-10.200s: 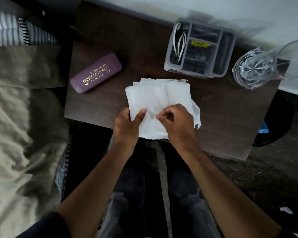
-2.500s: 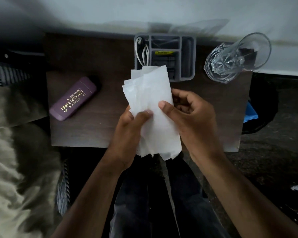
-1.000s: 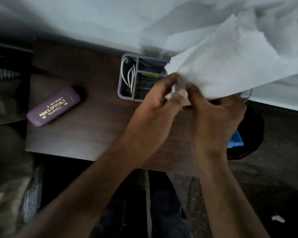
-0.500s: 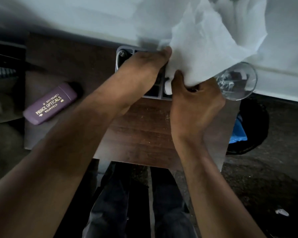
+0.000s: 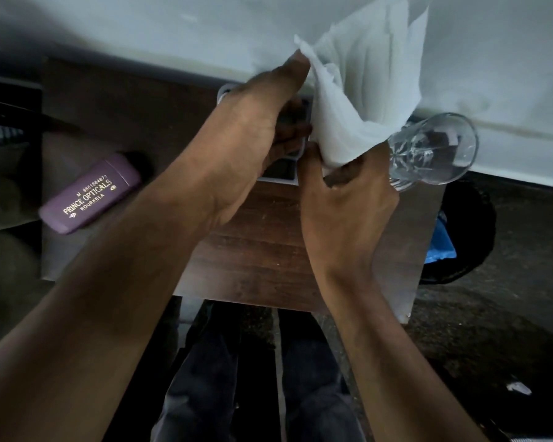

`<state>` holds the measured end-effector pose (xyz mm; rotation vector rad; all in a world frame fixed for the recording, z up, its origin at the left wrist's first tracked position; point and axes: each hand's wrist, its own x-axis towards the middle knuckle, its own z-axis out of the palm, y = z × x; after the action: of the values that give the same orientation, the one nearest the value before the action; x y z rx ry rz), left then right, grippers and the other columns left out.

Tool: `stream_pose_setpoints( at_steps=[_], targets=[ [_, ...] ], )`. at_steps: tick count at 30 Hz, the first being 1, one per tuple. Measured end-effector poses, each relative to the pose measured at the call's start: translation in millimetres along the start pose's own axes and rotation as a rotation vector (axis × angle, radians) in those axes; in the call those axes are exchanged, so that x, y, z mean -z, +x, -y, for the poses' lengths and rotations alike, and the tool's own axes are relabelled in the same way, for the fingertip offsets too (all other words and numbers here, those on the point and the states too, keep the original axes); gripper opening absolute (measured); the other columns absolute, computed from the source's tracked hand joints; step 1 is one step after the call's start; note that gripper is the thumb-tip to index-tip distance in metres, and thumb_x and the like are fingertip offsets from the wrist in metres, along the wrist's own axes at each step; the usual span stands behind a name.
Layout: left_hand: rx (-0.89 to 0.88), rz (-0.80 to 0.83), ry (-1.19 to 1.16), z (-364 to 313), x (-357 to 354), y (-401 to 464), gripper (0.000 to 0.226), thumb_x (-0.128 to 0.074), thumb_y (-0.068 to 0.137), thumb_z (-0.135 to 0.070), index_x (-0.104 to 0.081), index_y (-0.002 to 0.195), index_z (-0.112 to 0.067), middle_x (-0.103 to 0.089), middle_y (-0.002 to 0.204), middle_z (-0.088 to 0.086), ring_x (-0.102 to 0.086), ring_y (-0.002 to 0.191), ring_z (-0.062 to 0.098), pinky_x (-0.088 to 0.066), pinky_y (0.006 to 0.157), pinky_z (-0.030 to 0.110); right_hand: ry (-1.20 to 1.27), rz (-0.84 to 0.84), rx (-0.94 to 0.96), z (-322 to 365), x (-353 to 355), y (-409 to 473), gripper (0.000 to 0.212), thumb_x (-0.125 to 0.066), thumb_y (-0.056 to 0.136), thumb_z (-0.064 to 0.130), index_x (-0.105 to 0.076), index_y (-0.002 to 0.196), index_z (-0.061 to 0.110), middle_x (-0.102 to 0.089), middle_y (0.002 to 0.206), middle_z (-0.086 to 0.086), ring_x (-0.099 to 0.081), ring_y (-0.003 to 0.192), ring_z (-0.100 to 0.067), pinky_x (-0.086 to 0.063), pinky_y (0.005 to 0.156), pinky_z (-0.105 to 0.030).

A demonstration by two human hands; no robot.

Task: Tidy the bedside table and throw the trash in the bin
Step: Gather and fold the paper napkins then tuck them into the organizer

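Standing up out of both hands, the stack of white tissues is fanning toward the far wall, its lower end gathered into a narrow bunch above the far middle of the counter. The right hand is pinching that lower end between thumb and curled fingers, so it is grasping the tissues. The left hand is reaching across from the left, its fingertips touching the left edge of the paper near the top while its lower fingers are curling against the bunch; it seems to be steadying or shaping the stack, though how firmly it is holding I cannot tell.

Judging by this, the tidying step in hand is stowing the tissues, probably into the grey organiser tray lying directly under the hands, or into the glass lying just right of them at the far right corner. Which one is meant is unclear. The next move is calling for a steady lowering of the bunched end into a slot without crumpling it or knocking the glass.

Further out, a purple spectacle case is lying at the left of the counter, and a dark bin with a blue liner is sitting on the floor to the right.
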<state>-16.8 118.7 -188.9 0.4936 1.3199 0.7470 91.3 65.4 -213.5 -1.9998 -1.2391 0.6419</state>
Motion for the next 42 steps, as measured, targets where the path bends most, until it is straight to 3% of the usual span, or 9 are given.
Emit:
stream_pose_setpoints(
  at_steps=[6,15,19,22,24,27,33,38,42],
  targets=[
    [-0.016,0.072,-0.078,5.6,10.2,-8.6,0.038,-0.047,0.106,-0.039,-0.062,0.131,-0.013,-0.073,0.127,0.001,-0.070,0.118,0.013,-0.052,0.107,0.029,-0.021,-0.038,0.043,-7.5,-3.6,-4.1,0.030,-0.072,0.075,0.006,-0.056,0.096,0.021,-0.065,0.089,-0.021,-0.064,0.086,-0.044,-0.056,0.077,-0.054],
    [0.002,-0.020,-0.016,14.4,27.9,-18.0,0.055,-0.042,0.104,-0.046,-0.050,0.149,-0.014,-0.060,0.147,0.000,-0.059,0.131,0.007,-0.043,0.112,0.023,-0.040,-0.066,0.007,-13.3,-4.5,-5.2,0.031,-0.062,0.084,0.029,-0.073,0.096,0.003,-0.074,0.085,-0.012,-0.073,0.078,-0.025,-0.060,0.066,-0.036],
    [-0.043,0.016,0.010,18.1,37.0,-29.0,0.058,-0.041,0.099,-0.049,-0.051,0.147,-0.018,-0.060,0.146,-0.005,-0.059,0.129,0.001,-0.044,0.109,0.020,-0.066,-0.040,-0.014,-15.7,-8.5,-5.2,0.029,-0.072,0.085,0.024,-0.072,0.101,0.000,-0.074,0.091,-0.012,-0.072,0.082,-0.021,-0.050,0.069,-0.011],
    [-0.147,-0.116,0.105,22.5,40.6,-37.0,0.032,-0.046,0.098,-0.041,-0.070,0.117,-0.031,-0.074,0.120,-0.013,-0.064,0.121,-0.001,-0.046,0.108,0.024,-0.051,-0.119,0.003,-11.8,-7.0,-8.1,0.043,-0.077,0.082,0.031,-0.067,0.113,0.003,-0.073,0.103,-0.011,-0.070,0.091,-0.017,-0.053,0.079,-0.016],
    [-0.207,-0.262,0.177,27.4,45.0,-38.6,0.031,-0.051,0.104,-0.026,-0.067,0.129,-0.020,-0.071,0.130,-0.006,-0.061,0.127,0.004,-0.044,0.114,0.028,-0.034,-0.157,-0.014,-12.8,-5.1,-10.5,0.045,-0.076,0.083,0.035,-0.066,0.115,0.005,-0.072,0.104,-0.009,-0.066,0.086,-0.007,-0.056,0.078,-0.014],
    [-0.152,-0.318,0.280,36.3,52.2,-38.8,0.049,-0.055,0.105,-0.026,-0.046,0.151,-0.014,-0.048,0.158,-0.002,-0.040,0.146,0.004,-0.026,0.124,0.024,0.066,-0.094,-0.125,-19.1,-5.4,-11.5,0.037,-0.075,0.088,0.029,-0.068,0.115,0.006,-0.075,0.104,-0.009,-0.074,0.090,-0.015,-0.064,0.077,-0.035],
    [0.029,-0.264,0.217,56.9,55.4,-41.6,0.085,-0.055,0.088,-0.054,-0.029,0.161,-0.020,-0.035,0.165,-0.009,-0.032,0.139,-0.007,-0.024,0.099,0.005,0.162,0.042,-0.205,-21.0,-5.1,-2.2,0.042,-0.089,0.074,0.034,-0.060,0.104,0.035,-0.071,0.113,-0.008,-0.072,0.096,-0.006,-0.063,0.080,-0.032],
    [0.080,-0.201,0.063,61.9,56.4,-38.1,0.088,-0.057,0.082,-0.054,-0.030,0.160,-0.023,-0.042,0.161,-0.006,-0.036,0.142,0.000,-0.024,0.123,0.032,0.233,0.185,-0.344,-22.2,1.8,-3.3,0.046,-0.088,0.073,0.015,-0.070,0.115,0.013,-0.077,0.102,-0.001,-0.076,0.089,-0.012,-0.064,0.079,-0.037],
    [-0.021,-0.350,0.002,58.6,60.4,-46.1,0.069,-0.060,0.097,-0.024,-0.031,0.159,-0.017,-0.047,0.146,-0.015,-0.043,0.142,0.003,-0.037,0.106,0.008,0.316,0.094,-0.598,-14.0,2.1,-20.1,0.021,-0.067,0.087,0.000,-0.069,0.107,0.006,-0.069,0.091,-0.005,-0.067,0.076,-0.018,-0.060,0.064,-0.032]
  ],
)
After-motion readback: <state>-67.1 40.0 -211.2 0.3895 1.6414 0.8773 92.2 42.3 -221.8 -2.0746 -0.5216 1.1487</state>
